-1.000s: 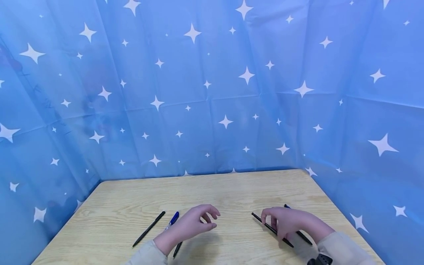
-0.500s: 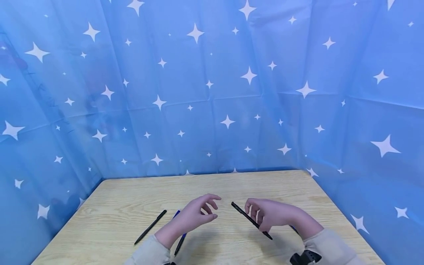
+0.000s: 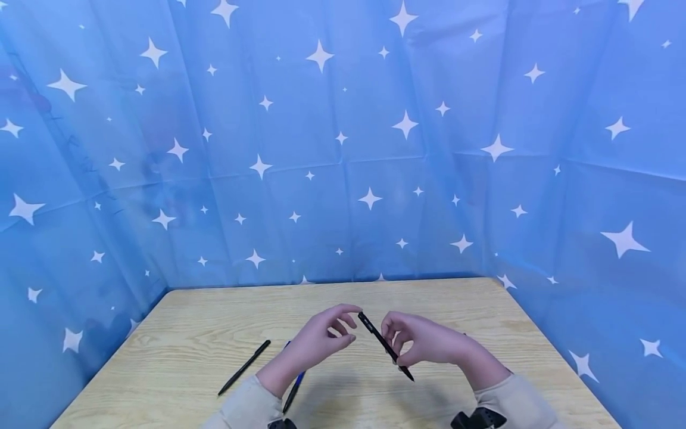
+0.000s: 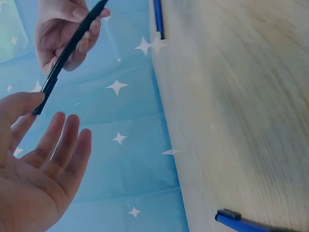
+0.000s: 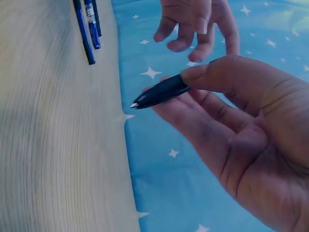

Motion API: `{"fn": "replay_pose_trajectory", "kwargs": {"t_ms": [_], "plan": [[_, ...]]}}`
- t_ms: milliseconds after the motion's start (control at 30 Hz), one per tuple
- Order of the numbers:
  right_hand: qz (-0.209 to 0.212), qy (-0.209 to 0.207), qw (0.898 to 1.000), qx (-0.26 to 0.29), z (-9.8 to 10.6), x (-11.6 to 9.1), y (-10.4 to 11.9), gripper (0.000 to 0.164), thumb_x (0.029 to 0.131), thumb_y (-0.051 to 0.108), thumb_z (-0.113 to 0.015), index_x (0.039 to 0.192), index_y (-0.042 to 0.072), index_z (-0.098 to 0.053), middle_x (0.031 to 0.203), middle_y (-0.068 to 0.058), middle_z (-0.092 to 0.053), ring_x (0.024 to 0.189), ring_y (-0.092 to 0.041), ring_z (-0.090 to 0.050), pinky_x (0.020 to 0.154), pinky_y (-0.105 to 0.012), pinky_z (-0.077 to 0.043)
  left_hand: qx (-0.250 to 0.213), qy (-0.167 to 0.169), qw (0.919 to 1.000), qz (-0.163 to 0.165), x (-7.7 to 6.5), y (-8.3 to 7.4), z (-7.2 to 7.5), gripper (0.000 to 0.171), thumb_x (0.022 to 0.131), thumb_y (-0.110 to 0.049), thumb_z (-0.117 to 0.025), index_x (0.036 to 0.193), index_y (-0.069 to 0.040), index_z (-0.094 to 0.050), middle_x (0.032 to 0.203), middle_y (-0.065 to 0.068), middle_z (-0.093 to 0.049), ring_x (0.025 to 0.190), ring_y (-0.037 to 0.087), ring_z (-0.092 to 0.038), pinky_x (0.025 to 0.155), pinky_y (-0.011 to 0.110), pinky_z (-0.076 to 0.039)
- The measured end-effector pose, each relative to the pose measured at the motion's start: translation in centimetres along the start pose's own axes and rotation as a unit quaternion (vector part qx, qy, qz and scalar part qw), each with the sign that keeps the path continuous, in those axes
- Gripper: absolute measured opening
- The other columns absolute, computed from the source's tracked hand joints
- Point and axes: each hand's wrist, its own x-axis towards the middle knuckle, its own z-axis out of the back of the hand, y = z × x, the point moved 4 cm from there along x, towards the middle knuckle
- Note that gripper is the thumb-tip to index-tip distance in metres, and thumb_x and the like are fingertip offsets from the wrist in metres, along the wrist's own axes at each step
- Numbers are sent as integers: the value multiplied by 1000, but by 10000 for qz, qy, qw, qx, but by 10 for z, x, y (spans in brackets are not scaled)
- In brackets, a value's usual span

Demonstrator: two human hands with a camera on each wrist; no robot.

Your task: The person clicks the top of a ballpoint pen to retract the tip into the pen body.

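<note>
My right hand (image 3: pixel 429 341) pinches a slim black pen (image 3: pixel 379 336) near its lower end, above the table. The pen slants, its point down to the right, and the metal tip shows in the right wrist view, where the black barrel (image 5: pixel 161 93) passes under the thumb. My left hand (image 3: pixel 318 339) is raised beside the pen's upper end, its index fingertip right at that end in the head view. Its other fingers are loosely bent and apart. In the left wrist view the pen (image 4: pixel 72 43) runs between both hands.
On the wooden table (image 3: pixel 214 322) a black pen (image 3: pixel 243 367) lies left of my left forearm. More pens, such as a blue and black one (image 3: pixel 293 390), lie partly hidden under that forearm. A blue pen (image 4: pixel 159 19) lies on the right side. A starry blue curtain (image 3: pixel 321 208) surrounds the table.
My right hand has lifted the black pen off the table and carried it leftward, up to my left hand. The left hand has risen slightly, and its index fingertip has come to the pen's end.
</note>
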Motion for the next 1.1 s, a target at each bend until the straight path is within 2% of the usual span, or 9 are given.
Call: {"fn": "replay_pose_trajectory", "kwargs": {"t_ms": [167, 267, 367, 467, 533, 633, 733, 867, 1100], "plan": [[238, -395, 9985, 290, 0, 7, 2, 36, 80, -9, -72, 108, 2, -52, 98, -13, -57, 86, -27, -63, 69, -33, -55, -460, -710, 9963, -147, 4, -9, 5, 32, 94, -13, -65, 125, -21, -60, 102, -1, -63, 89, 16, -64, 74, 30, -54], [373, -602, 9968, 377, -2, 12, 2, 34, 80, -9, -72, 108, 1, -54, 99, -13, -57, 86, -27, -64, 70, -34, -56, -855, -1170, 9891, -269, 6, -15, 7, 22, 94, -10, -64, 116, -14, -64, 100, 3, -64, 90, 25, -65, 76, 31, -55], [441, -866, 9943, 441, -3, 15, 1, 31, 80, -7, -72, 105, 1, -57, 98, -13, -58, 88, -26, -66, 71, -35, -57, -1264, -1452, 9804, -427, 8, -21, 9, 17, 94, -5, -62, 112, -7, -64, 99, 9, -66, 92, 34, -64, 78, 33, -55], [449, -1143, 9911, 523, -4, 18, 0, 28, 81, -6, -74, 103, 1, -59, 98, -13, -60, 89, -26, -67, 73, -36, -57, -1621, -1517, 9732, -605, 9, -25, 9, 16, 96, -3, -60, 112, -1, -62, 100, 14, -66, 94, 33, -65, 82, 36, -56], [442, -1333, 9887, 533, -4, 20, 0, 26, 80, -4, -75, 101, 1, -61, 97, -13, -62, 89, -25, -67, 75, -36, -56, -1824, -1517, 9689, -707, 10, -28, 9, 17, 96, -1, -59, 112, 1, -59, 102, 17, -65, 94, 28, -66, 84, 40, -55], [402, -1586, 9852, 509, -5, 23, -1, 22, 80, -1, -77, 97, 1, -63, 94, -11, -65, 88, -24, -68, 76, -34, -55, -2064, -1514, 9632, -822, 11, -30, 8, 18, 96, 0, -58, 114, 2, -58, 105, 20, -63, 94, 21, -66, 84, 43, -55], [374, -1779, 9818, 551, -6, 25, -2, 19, 80, 1, -77, 93, 0, -63, 90, -11, -68, 88, -24, -69, 78, -33, -54, -2232, -1529, 9587, -871, 12, -33, 7, 22, 94, 2, -59, 116, 2, -58, 108, 20, -60, 94, 20, -65, 83, 42, -55], [313, -1884, 9791, 693, -8, 27, -3, 19, 81, 3, -78, 92, -1, -62, 89, -11, -70, 88, -24, -69, 77, -34, -54, -2240, -1582, 9584, -787, 13, -37, 4, 27, 91, 4, -63, 118, 0, -59, 109, 17, -57, 94, 21, -65, 80, 38, -56], [260, -1911, 9772, 891, -10, 31, -2, 21, 81, 6, -78, 92, 3, -61, 94, -12, -70, 91, -26, -69, 77, -37, -55, -1753, -1815, 9660, -558, 14, -45, 0, 32, 87, 0, -72, 116, -9, -61, 102, 13, -64, 95, 24, -65, 77, 30, -56]]}}
